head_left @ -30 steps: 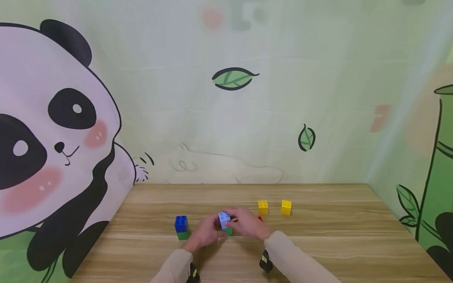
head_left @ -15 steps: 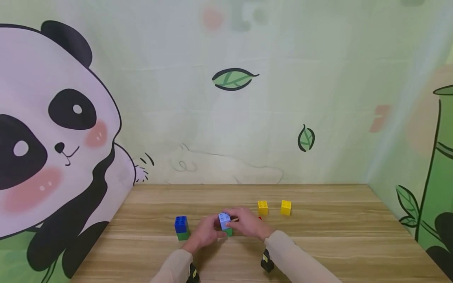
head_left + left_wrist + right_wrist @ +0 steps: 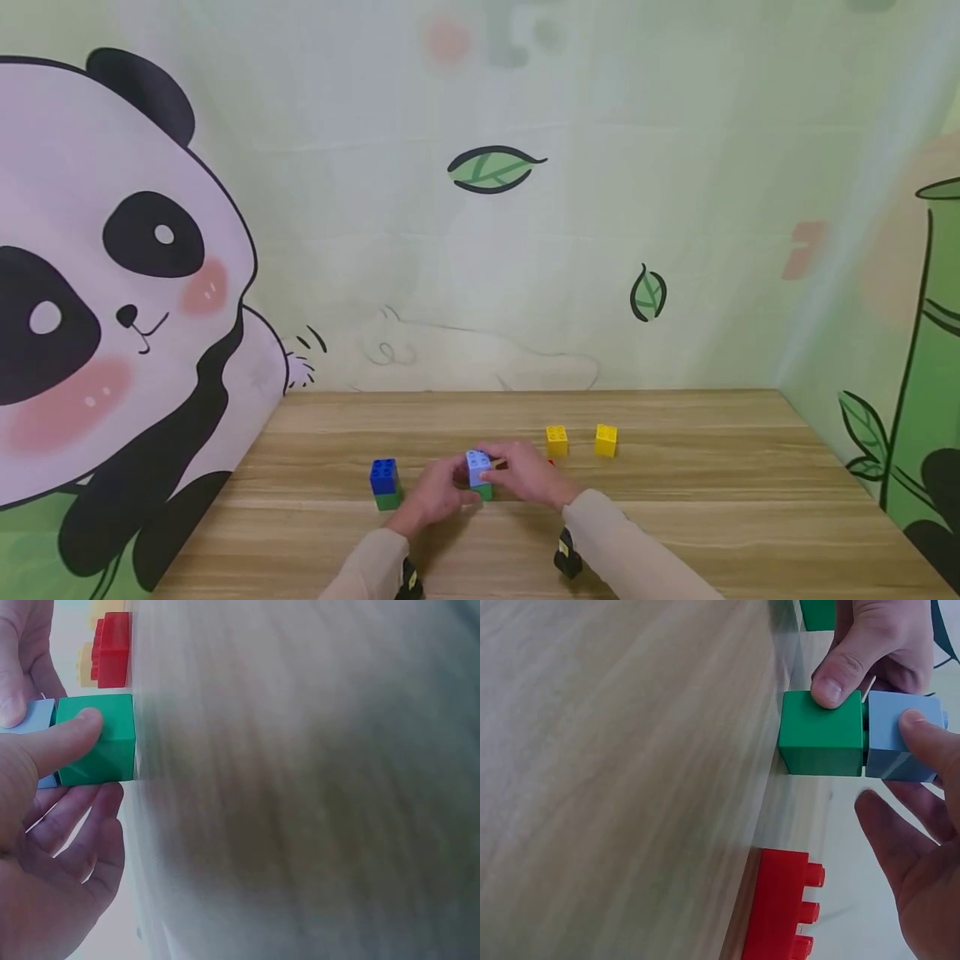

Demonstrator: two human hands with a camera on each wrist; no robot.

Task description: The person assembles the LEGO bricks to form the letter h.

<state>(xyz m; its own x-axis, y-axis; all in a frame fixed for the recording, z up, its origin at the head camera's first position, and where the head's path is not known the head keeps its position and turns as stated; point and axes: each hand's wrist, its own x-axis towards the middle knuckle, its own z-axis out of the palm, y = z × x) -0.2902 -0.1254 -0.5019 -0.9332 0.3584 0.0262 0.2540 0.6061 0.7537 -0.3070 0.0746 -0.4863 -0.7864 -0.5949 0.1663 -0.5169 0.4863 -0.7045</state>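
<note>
Near the middle of the table, my left hand [image 3: 435, 493] pinches a green toy building brick [image 3: 821, 735], with the thumb on its near face. My right hand [image 3: 525, 471] holds a light blue brick [image 3: 900, 735] between thumb and fingers. The light blue brick sits above the green one, studs up. A narrow gap with green studs shows between the two in the right wrist view. In the left wrist view, the left thumb covers part of the green brick's face.
Left of my hands stands a dark blue brick [image 3: 384, 476] on another green brick [image 3: 387, 500]. A red brick [image 3: 776, 900] lies right of the held pair, mostly behind my right hand in the head view. Two yellow bricks [image 3: 557, 440] sit farther back.
The light blue brick has shifted slightly to the right over the green one, along with my right hand. My left hand stays in place.
</note>
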